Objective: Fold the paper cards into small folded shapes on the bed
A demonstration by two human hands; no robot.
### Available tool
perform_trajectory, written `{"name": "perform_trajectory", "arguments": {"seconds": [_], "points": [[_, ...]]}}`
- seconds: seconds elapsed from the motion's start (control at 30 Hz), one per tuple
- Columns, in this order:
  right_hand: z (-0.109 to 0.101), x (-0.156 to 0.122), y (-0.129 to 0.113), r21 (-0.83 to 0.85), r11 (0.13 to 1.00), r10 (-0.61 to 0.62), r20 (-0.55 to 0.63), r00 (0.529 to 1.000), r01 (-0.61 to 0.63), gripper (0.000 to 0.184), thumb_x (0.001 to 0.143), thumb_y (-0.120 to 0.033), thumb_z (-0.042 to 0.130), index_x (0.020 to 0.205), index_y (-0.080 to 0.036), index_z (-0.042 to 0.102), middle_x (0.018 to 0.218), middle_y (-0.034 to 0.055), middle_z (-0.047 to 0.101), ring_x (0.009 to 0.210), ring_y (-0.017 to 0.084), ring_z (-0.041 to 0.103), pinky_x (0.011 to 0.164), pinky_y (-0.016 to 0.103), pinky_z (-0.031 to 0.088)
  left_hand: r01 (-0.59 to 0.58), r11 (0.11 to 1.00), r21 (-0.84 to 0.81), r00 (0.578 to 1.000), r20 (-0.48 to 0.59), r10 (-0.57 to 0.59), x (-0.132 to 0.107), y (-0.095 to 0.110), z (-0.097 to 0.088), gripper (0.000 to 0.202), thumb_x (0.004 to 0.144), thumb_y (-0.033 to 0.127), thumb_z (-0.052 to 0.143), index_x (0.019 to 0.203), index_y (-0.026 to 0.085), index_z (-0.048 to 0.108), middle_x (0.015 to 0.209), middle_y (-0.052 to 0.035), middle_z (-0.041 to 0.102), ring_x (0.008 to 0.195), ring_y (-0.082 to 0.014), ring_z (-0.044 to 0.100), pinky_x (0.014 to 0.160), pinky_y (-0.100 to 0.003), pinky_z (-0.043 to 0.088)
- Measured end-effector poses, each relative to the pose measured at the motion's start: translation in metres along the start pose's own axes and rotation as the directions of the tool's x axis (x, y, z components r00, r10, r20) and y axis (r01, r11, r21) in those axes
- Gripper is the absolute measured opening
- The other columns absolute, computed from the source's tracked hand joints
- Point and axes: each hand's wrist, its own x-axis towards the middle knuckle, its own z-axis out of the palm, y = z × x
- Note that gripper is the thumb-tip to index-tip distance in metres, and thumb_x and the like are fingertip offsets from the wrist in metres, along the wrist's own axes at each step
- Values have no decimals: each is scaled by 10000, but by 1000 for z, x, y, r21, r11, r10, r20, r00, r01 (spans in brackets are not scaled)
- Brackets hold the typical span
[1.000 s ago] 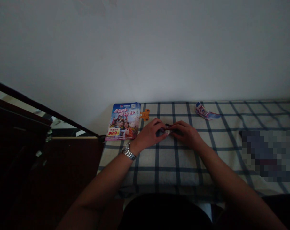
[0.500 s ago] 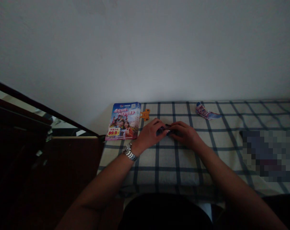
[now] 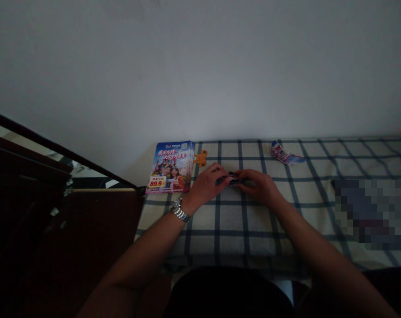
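Observation:
My left hand [image 3: 207, 186], with a silver watch on its wrist, and my right hand [image 3: 258, 186] meet over the checked cloth. Between their fingertips is a small dark object [image 3: 233, 178] with pale glints, pinched from both sides. Fingers cover most of it, so its kind cannot be made out. Left of my left hand lies a stack of printed flyers [image 3: 169, 170], blue at the top with a yellow price label. An orange bear-shaped piece [image 3: 200, 158] sits just right of the stack.
A crumpled strip of printed paper [image 3: 284, 155] lies toward the back right. Farther right, a pixelated patch [image 3: 369, 214] hides something on the checked cloth [image 3: 203, 240]. A plain wall [image 3: 220, 70] rises behind, and dark furniture [image 3: 24, 198] stands at the left.
The fingers of both hands have shifted slightly around the small dark object, and my right fingers look a little straighter. The flyers, bear piece and crumpled paper have stayed put.

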Motion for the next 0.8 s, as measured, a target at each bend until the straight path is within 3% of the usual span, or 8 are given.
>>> {"name": "perform_trajectory", "arguments": {"seconds": [0.2,0.37,0.57,0.7,0.8], "points": [[-1,-1,2,66,997,28,-39,999,-26,131,895,-276,761,994,-245,682,1166,75,783,1020,256,774,889,402,653,-28,999,-33,1000,-4,28,-1,-1,-2,219,1053,379,585,1022,195,699,1049,-52,627,969,-176,641,868,-342,551],[-2,-1,3,129,989,88,-83,993,-77,126,885,-303,767,965,-239,695,1121,76,794,1010,262,781,879,412,668,-57,995,-85,998,28,59,0,-2,-7,273,933,429,760,1097,217,704,1122,-57,615,1052,-199,644,935,-365,567],[-4,-1,1,169,984,79,-100,992,-62,163,887,-353,787,967,-235,708,1101,82,793,1014,265,779,879,407,672,-57,994,-96,998,26,60,0,-7,-4,202,945,332,755,1120,241,715,1199,-49,647,1111,-196,664,1003,-384,565],[-6,-1,4,138,990,24,-32,999,-19,159,910,-351,761,1029,-251,732,1150,76,779,1034,255,768,897,394,662,-76,993,-92,997,16,78,0,-8,-3,129,944,278,755,1058,220,738,1182,-55,653,1087,-188,673,971,-361,571],[-8,-1,6,94,995,42,3,999,-42,172,918,-348,744,1060,-250,744,1091,66,792,933,240,780,841,373,667,-69,993,-92,997,13,70,0,-10,-3,132,934,287,768,1049,227,744,1191,-53,660,1088,-187,678,974,-365,570]]}}
